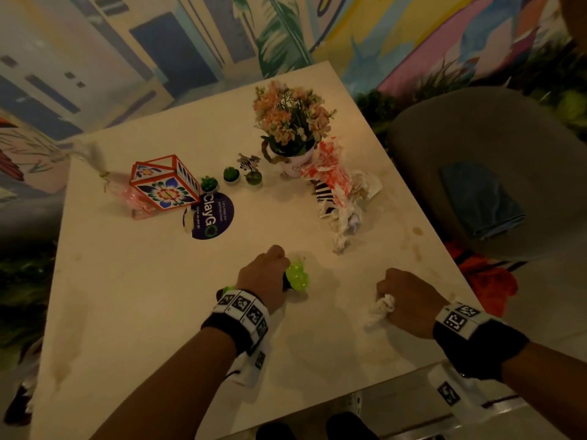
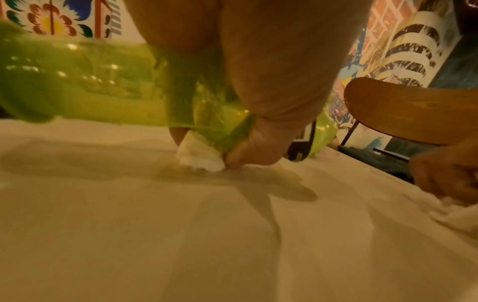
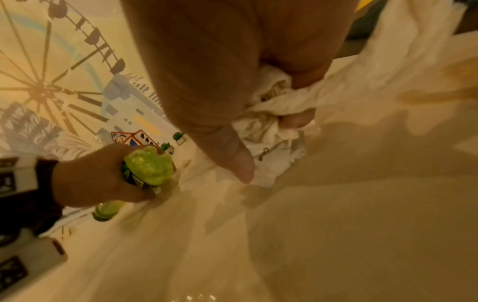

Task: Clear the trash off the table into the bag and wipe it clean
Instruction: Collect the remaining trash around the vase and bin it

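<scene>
A pale square table [image 1: 133, 312] stands against painted murals, with a grey chair [image 1: 476, 128] at its far right holding one folded blue cloth [image 1: 481, 200]. Along the far half of the table I count one flower pot [image 1: 293, 160], one tiled box [image 1: 165, 182], three small green plants [image 1: 231, 175], one pink packet [image 1: 133, 198] and one round purple sticker [image 1: 211, 219] reading "ClayGo"; its small print is too fine to read. One heap of crumpled wrappers [image 1: 341, 198] lies right of the pot, close to the right edge.

My left hand [image 1: 265, 276] is curled round one green plastic bottle [image 1: 297, 276], low over the table in the near middle; the left wrist view shows a scrap of white tissue [image 2: 200, 156] pinched under the same fingers and touching the surface. My right hand [image 1: 409, 301] is clenched on one wad of white paper [image 1: 382, 308], near the table's near right corner. The near left stretch of the tabletop lies bare, as does the gap between my hands. Brownish stains [image 1: 416, 231] mark the surface by the right edge.
</scene>
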### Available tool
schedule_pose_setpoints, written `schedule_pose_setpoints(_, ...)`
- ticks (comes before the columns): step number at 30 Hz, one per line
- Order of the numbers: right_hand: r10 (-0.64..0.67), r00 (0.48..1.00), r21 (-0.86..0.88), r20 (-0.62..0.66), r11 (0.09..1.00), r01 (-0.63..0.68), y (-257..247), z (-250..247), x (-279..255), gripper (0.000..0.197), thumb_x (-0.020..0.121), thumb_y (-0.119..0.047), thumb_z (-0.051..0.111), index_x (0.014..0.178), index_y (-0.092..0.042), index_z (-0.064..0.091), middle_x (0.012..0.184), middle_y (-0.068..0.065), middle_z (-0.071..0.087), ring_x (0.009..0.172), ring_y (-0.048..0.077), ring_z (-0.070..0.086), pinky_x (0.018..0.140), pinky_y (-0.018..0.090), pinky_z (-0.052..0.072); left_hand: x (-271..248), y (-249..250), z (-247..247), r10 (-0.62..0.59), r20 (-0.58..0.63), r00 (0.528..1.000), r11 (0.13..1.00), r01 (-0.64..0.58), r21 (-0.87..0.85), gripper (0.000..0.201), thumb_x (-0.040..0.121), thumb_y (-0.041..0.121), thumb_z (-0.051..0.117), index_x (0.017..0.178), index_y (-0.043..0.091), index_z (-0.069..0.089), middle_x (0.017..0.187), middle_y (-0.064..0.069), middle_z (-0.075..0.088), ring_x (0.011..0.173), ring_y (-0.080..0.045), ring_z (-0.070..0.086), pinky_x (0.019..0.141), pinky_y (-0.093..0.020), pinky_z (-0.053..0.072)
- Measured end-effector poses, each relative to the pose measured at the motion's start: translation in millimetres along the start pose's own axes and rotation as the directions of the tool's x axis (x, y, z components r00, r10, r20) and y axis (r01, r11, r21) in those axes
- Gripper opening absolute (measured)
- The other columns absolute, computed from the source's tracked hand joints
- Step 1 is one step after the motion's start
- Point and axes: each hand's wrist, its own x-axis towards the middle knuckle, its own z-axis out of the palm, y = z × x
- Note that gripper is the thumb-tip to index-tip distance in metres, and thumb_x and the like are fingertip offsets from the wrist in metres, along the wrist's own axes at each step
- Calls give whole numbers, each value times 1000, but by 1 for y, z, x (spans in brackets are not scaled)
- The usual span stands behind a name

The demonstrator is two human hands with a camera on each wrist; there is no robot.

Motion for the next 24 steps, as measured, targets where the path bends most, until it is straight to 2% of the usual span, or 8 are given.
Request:
schedule_pose_setpoints(4, 8, 997, 190, -78, 982, 7, -8, -15, -6, 38, 69, -19, 72, 64, -33, 37, 79, -8, 39, 76, 18, 46, 68, 31, 40, 12, 3, 4, -6, 24, 1000, 1000, 6, 24, 35, 87, 24, 55, 122, 19, 51, 121, -1, 53, 116, -24, 46, 89, -39, 47)
schedule_pose_setpoints(7, -19, 992, 315, -121, 947, 57, -18, -23, -15, 32, 65, -13, 72, 66, -27, 44, 72, -8, 42, 68, 17, 46, 61, 29, 34, 19, 4, 1, -31, 36, 999, 999, 31, 13, 34, 87, 26, 56, 119, 19, 51, 117, -3, 59, 111, -27, 54, 89, -38, 46)
schedule_pose_setpoints(9, -77, 991, 344, -106, 933, 109, -28, -22, -23, 33, 64, -14, 70, 65, -30, 41, 69, -8, 42, 61, 8, 42, 56, 21, 31, 22, 5, -3, -13, 11, 1000, 999, 14, -40, 36, 85, 24, 57, 120, 18, 49, 114, -4, 61, 107, -29, 57, 86, -37, 45)
schedule_pose_setpoints(11, -135, 989, 364, -67, 919, 150, -39, -15, -30, 34, 63, -17, 67, 62, -33, 37, 67, -8, 42, 60, 6, 40, 54, 18, 30, 27, 9, -5, 33, -37, 999, 995, -36, -88, 41, 85, 22, 58, 124, 18, 48, 114, -4, 60, 106, -30, 57, 86, -36, 45)
schedule_pose_setpoints(13, -160, 986, 392, -41, 906, 163, -48, -5, -36, 31, 64, -17, 64, 62, -31, 37, 68, -8, 41, 61, 9, 39, 54, 21, 30, 33, 18, -7, 49, -36, 998, 997, -51, -63, 38, 86, 22, 58, 123, 17, 50, 115, -5, 58, 106, -30, 56, 86, -36, 44)
schedule_pose_setpoints(17, -180, 983, 448, -13, 878, 167, -57, 6, -48, 15, 64, -19, 61, 71, -15, 49, 71, -6, 43, 67, 17, 44, 60, 33, 33, 41, 29, -7, -10, 37, 999, 1000, 9, 25, 25, 87, 26, 59, 108, 14, 56, 112, -6, 49, 99, -31, 57, 81, -39, 47)
schedule_pose_setpoints(21, -156, 988, 479, -20, 865, 146, -52, 8, -52, 24, 64, -17, 63, 65, -26, 41, 67, -6, 42, 60, 8, 40, 54, 23, 27, 40, 38, -8, -15, 58, 998, 992, 7, 124, 21, 89, 26, 53, 107, 17, 56, 112, -6, 52, 104, -29, 56, 84, -40, 47)
schedule_pose_setpoints(24, -129, 990, 487, -48, 863, 136, -48, 9, -51, 31, 64, -15, 64, 62, -30, 37, 66, -7, 42, 60, 5, 41, 54, 20, 27, 39, 41, -9, -18, 49, 999, 988, 10, 153, 21, 90, 28, 51, 108, 17, 54, 111, -7, 56, 104, -29, 57, 84, -40, 46)
